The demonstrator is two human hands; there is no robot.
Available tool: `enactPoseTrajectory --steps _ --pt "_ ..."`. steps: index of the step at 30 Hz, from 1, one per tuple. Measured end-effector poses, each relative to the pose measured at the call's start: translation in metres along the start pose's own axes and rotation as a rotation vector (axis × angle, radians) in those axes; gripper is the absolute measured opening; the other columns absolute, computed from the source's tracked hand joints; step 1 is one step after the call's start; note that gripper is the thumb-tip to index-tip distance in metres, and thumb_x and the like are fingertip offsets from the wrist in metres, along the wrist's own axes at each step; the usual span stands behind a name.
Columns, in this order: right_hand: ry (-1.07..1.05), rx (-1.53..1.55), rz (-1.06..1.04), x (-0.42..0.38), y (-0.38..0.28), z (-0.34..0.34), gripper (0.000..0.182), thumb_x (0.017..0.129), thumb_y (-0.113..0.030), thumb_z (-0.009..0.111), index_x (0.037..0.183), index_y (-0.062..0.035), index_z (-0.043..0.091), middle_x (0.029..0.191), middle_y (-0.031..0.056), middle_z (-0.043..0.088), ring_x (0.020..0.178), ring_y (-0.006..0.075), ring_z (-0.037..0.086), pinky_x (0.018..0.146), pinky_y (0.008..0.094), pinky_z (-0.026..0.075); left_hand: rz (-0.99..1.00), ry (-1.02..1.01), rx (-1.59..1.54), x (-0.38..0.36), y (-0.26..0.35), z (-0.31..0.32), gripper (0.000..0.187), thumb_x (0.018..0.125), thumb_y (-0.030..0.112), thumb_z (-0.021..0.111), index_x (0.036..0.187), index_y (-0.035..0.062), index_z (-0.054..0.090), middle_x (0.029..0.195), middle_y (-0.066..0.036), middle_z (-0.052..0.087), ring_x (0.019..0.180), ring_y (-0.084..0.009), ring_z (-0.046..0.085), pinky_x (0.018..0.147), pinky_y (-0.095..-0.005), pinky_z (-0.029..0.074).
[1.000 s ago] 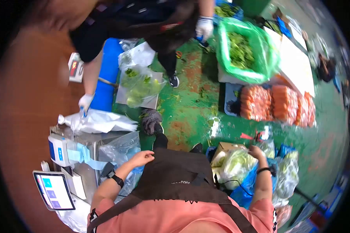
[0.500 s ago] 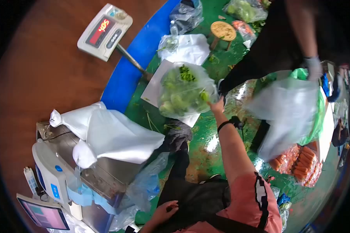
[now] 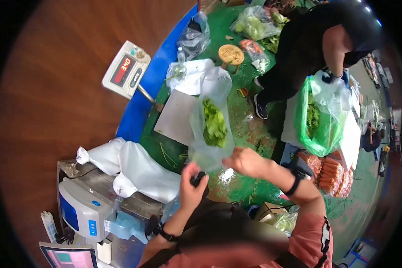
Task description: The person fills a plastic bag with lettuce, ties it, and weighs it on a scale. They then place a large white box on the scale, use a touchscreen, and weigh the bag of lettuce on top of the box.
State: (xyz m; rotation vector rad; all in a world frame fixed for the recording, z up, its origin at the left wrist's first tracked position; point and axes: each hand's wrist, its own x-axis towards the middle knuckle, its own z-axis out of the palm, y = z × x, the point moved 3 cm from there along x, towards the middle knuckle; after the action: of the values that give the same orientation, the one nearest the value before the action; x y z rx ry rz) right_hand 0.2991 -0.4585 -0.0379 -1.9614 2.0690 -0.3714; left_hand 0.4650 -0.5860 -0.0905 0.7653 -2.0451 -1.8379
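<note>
A clear plastic bag (image 3: 194, 136) of leafy greens (image 3: 214, 123) lies stretched out in front of me, overlapping the white scale platform (image 3: 176, 118). My right hand (image 3: 248, 161) is closed on the bag's near right corner. At its near left corner is my left hand (image 3: 193, 186), fingers curled and their tips at the plastic. A dark patch shows between its thumb and fingers; I cannot tell whether that is a held thing or background. Beyond the platform, the scale's display (image 3: 125, 67) shows red digits reading 340.
A person (image 3: 308, 49) bends over a green bag (image 3: 319, 138) of greens at right, beside bagged carrots (image 3: 330, 174). White plastic bags (image 3: 147, 172) lie on the metal counter at left, near a label machine (image 3: 82, 207). A round wooden stool (image 3: 231, 54) stands on the wet green floor.
The greens bag has come nearer me, and my left hand has risen to it from my lap. The display went from 505 to 340. The other person's bag now rests on the stack.
</note>
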Motion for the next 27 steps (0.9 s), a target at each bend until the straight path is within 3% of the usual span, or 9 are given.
enactPoseTrajectory --steps 6,9,10,14,16,17,20,23,27 --pt "0.179 0.043 -0.152 -0.104 -0.154 -0.163 0.015 0.061 -0.013 0.061 0.072 -0.0073 0.054 0.062 0.0001 0.051 0.053 0.0145 0.05 0.054 0.0287 0.042 0.226 0.467 0.562 0.088 0.026 0.042 0.098 0.066 0.031 0.077 0.131 -0.0101 0.017 0.138 -0.028 0.022 0.125 -0.0338 0.031 0.102 -0.0401 0.028" --pt "0.234 -0.096 0.231 -0.182 -0.19 -0.2 0.029 0.058 -0.012 0.074 0.06 -0.0104 0.045 0.057 -0.0011 0.043 0.051 0.0186 0.045 0.054 0.0309 0.039 -0.482 -0.183 -0.207 0.085 -0.017 0.062 0.034 0.074 0.024 0.069 0.093 -0.0009 0.056 0.084 -0.009 0.057 0.076 -0.0179 0.053 0.066 -0.0358 0.045" --pt "0.508 -0.054 0.498 -0.221 -0.197 -0.19 0.029 0.059 -0.02 0.075 0.064 -0.0069 0.05 0.059 0.0034 0.047 0.055 0.0233 0.049 0.06 0.0346 0.042 -0.442 -0.379 -0.324 0.048 -0.007 0.065 0.022 0.078 0.026 0.061 0.078 0.0045 0.058 0.069 -0.003 0.053 0.065 -0.0132 0.05 0.054 -0.0302 0.041" --pt "0.155 -0.093 0.92 -0.381 -0.223 -0.152 0.034 0.076 -0.03 0.065 0.09 0.0004 0.059 0.081 0.0121 0.061 0.073 0.0275 0.059 0.09 0.0448 0.037 -0.678 -1.422 -0.14 -0.137 0.035 0.035 0.028 0.081 0.03 0.05 0.075 0.0032 0.058 0.06 -0.004 0.054 0.054 -0.013 0.048 0.049 -0.0301 0.038" --pt "0.083 0.131 1.029 -0.446 -0.241 -0.101 0.045 0.082 -0.033 0.061 0.108 0.0034 0.057 0.092 0.0155 0.062 0.08 0.0256 0.056 0.08 0.0359 0.042 -0.814 -1.4 0.044 -0.2 0.044 0.014 0.031 0.082 0.031 0.045 0.073 0.0041 0.059 0.069 -0.009 0.063 0.049 -0.0146 0.048 0.045 -0.0271 0.038" --pt "0.346 0.498 1.431 -0.477 -0.263 -0.077 0.034 0.085 -0.027 0.058 0.096 0.005 0.062 0.089 0.0132 0.064 0.078 0.0197 0.056 0.078 0.0323 0.043 -0.712 -1.423 0.138 -0.224 0.034 0.011 0.035 0.082 0.032 0.041 0.08 0.0034 0.061 0.078 -0.009 0.065 0.055 -0.0128 0.049 0.05 -0.0267 0.038" --pt "0.561 0.576 1.018 -0.453 -0.308 -0.066 0.03 0.083 -0.023 0.061 0.091 0.0051 0.063 0.091 0.013 0.063 0.082 0.0181 0.056 0.077 0.032 0.043 -0.193 -1.347 -0.369 -0.298 0.089 -0.013 0.033 0.082 0.024 0.04 0.094 0.0008 0.06 0.099 -0.013 0.063 0.073 -0.014 0.054 0.063 -0.0267 0.043" --pt "0.673 0.859 0.576 -0.431 -0.336 -0.055 0.024 0.081 -0.016 0.061 0.086 0.0074 0.06 0.097 0.0168 0.062 0.09 0.0239 0.057 0.082 0.0354 0.043 -0.01 -1.141 -0.395 -0.377 0.167 -0.06 0.038 0.083 0.008 0.033 0.113 -0.0027 0.053 0.124 -0.013 0.05 0.107 -0.0195 0.05 0.084 -0.0302 0.044" --pt "0.424 1.042 0.01 -0.318 -0.408 -0.07 0.042 0.06 -0.025 0.076 0.092 0.0006 0.066 0.1 0.0203 0.063 0.094 0.0407 0.059 0.084 0.0479 0.047 0.041 -0.969 -0.346 -0.469 0.21 -0.122 0.04 0.084 -0.003 0.04 0.122 0.0008 0.048 0.138 -0.011 0.036 0.107 -0.0214 0.052 0.083 -0.0298 0.045"
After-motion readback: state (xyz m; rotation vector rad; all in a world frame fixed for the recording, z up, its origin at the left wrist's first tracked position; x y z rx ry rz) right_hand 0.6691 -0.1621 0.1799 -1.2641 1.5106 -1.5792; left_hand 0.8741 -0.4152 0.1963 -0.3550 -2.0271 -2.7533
